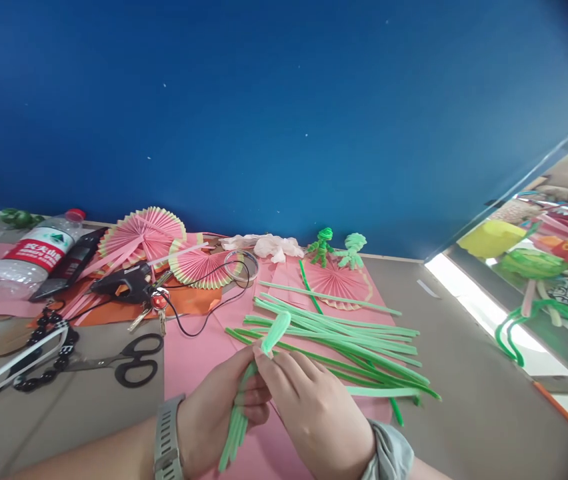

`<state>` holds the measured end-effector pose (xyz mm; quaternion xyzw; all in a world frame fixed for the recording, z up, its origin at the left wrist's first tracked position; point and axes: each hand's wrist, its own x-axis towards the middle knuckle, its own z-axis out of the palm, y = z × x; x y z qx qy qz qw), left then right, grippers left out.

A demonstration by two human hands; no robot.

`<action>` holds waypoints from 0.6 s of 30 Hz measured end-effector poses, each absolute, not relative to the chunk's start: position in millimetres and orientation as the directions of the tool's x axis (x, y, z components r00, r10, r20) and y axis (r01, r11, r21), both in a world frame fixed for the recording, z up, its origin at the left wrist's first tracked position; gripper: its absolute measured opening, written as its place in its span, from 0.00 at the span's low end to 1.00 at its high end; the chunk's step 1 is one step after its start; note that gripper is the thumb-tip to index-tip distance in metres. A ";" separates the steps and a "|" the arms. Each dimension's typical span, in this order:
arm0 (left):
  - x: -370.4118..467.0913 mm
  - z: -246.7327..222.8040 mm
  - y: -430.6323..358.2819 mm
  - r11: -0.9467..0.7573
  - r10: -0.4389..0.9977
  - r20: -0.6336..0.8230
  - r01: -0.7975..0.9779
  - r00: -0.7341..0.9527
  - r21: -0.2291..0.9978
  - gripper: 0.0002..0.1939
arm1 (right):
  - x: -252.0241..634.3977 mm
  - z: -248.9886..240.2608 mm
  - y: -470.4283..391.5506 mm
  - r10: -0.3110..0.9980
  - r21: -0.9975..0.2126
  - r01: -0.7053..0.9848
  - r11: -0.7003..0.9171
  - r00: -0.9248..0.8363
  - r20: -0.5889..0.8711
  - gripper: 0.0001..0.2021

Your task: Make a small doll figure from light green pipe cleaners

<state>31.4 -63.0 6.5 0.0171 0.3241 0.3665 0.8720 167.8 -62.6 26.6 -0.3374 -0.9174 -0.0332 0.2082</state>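
A bundle of light green pipe cleaners (278,331), folded over into a rounded loop at its top, is gripped in my left hand (221,410). Its loose ends hang out below the fingers. My right hand (314,407) pinches the same bundle just under the loop, thumb and fingertips pressed together. Right behind the hands, several loose pipe cleaners (334,333) in light and darker green lie spread over pink paper (199,367). Two small figures twisted from green pipe cleaners, one darker (321,247) and one lighter (353,250), stand by the blue wall.
Pink folded paper fans (141,233), a black glue gun (123,283) with keys (161,310), and a roll of tape (242,267) lie at the back. Black scissors (134,360), a beaded bracelet (29,383) and a plastic bottle (39,250) are to the left. A blue partition (284,120) bounds the table.
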 end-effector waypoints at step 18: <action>15.8 28.0 -64.7 0.628 0.764 -0.368 -0.477 0.530 0.616 0.11 | 182.5 38.8 -52.2 0.321 -0.116 0.300 0.947 -0.853 0.411 0.08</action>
